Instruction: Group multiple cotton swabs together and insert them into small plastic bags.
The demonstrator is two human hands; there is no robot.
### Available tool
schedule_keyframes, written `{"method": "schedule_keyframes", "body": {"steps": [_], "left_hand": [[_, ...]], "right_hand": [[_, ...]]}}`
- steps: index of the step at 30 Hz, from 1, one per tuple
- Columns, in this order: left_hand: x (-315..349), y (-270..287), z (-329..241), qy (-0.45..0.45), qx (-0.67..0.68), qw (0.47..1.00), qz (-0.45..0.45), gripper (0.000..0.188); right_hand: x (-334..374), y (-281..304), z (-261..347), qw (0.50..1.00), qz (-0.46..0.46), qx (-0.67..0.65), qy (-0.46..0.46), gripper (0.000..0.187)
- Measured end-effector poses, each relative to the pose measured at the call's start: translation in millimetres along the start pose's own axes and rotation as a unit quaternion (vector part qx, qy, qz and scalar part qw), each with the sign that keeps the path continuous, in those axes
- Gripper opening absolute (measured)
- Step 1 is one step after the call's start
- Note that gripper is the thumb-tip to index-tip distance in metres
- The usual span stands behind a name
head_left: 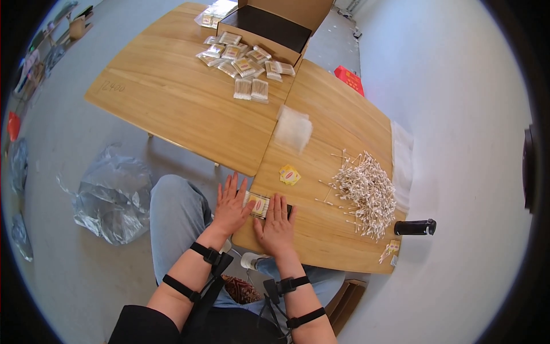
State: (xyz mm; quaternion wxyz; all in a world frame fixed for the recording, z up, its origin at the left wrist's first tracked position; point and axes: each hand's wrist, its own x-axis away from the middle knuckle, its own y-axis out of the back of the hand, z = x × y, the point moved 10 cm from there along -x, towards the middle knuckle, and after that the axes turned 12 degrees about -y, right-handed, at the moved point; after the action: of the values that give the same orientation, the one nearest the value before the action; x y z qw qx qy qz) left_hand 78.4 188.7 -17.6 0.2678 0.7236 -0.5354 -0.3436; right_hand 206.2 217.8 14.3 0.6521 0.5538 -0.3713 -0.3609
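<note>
At the near corner of the wooden table lies a small row of cotton swabs (264, 208) with a yellow card (257, 202) on it. My left hand (230, 207) rests along its left side, fingers stretched out and thumb at the swabs. On the other side my right hand (276, 229) lies flat with its fingers straight and close together, covering part of the row. A flat black piece (285, 211) shows from under the right fingers; its kind cannot be made out. Just beyond the hands is a little stack of yellow cards (290, 175).
A big heap of loose cotton swabs (366, 192) covers the table's right side, near a black cylinder (415, 227). Clear bags (294, 128) lie mid-table. Packed swab bags (243, 66) sit by an open carton (263, 28). A plastic sack (113, 195) stands on the floor, left.
</note>
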Motion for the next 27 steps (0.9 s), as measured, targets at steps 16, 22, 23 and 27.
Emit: {"method": "schedule_keyframes", "body": {"steps": [16,22,23,27], "left_hand": [[-3.1,15.1,-10.8,-0.024,-0.060,0.996,-0.062,0.056],[-2.1,22.6,-71.7,-0.155,-0.087,0.977,-0.116,0.052],[1.5,7.4,-85.0,-0.189,-0.071,0.975,-0.094,0.051],[6.7,-35.9,-140.7,-0.270,-0.015,0.963,-0.013,0.049]], "right_hand": [[0.5,8.2,-3.2,0.998,-0.035,-0.040,-0.026,0.076],[-2.8,11.1,-59.5,0.956,-0.146,-0.245,-0.069,0.066],[-6.1,14.2,-79.7,0.968,-0.162,-0.160,-0.108,0.062],[-14.1,30.5,-141.1,0.973,-0.164,-0.041,-0.158,0.051]]}}
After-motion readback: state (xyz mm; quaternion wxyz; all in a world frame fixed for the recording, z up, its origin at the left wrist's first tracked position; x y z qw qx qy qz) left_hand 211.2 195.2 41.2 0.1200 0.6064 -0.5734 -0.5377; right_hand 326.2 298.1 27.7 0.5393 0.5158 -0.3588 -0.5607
